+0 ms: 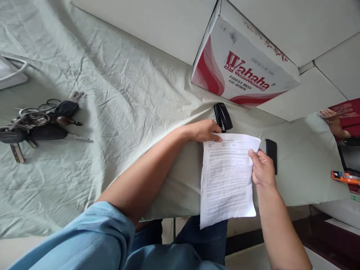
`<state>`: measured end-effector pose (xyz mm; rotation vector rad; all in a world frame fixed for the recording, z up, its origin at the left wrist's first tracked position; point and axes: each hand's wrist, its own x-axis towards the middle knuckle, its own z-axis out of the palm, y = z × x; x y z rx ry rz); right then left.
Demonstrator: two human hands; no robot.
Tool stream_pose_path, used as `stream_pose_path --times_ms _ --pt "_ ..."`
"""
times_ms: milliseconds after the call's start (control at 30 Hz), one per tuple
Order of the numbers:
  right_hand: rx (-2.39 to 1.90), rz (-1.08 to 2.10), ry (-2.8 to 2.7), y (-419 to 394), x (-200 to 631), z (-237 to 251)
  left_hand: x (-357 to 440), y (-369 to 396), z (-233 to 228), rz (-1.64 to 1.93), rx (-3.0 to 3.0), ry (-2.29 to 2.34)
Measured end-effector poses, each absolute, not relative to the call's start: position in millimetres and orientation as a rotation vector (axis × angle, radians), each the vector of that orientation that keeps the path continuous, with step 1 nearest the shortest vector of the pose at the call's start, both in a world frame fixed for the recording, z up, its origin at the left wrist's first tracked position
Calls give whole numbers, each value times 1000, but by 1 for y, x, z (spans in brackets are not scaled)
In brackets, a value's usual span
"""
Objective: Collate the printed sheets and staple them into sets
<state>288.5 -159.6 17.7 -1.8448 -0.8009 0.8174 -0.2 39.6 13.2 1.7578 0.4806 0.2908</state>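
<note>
A printed sheet of paper [226, 180] lies over the near edge of a table covered with a pale green cloth [118, 112]. My left hand [203, 131] pinches the sheet's top left corner, close to a black stapler [222, 116] that rests just beyond it. My right hand [261, 168] grips the sheet's right edge with the thumb on top. A black phone [271, 154] lies flat just right of that hand.
A bunch of keys with black fobs [39, 120] lies at the left. A red and white Wahaha water carton [242, 71] stands behind the stapler. At the far right are another person's hand [333, 122] and an orange object [344, 177].
</note>
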Motion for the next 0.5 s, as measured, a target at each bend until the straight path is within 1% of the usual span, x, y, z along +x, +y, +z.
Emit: stream_pose_path --times_ms 167,367,500 --pt "-1943 934 -792 -143 309 22 4 35 21 260 1655 786" --pt "-1993 971 -811 -120 324 25 17 28 18 290 1820 1012" --pt "-2013 986 -820 -107 335 25 23 25 3 446 1949 1062"
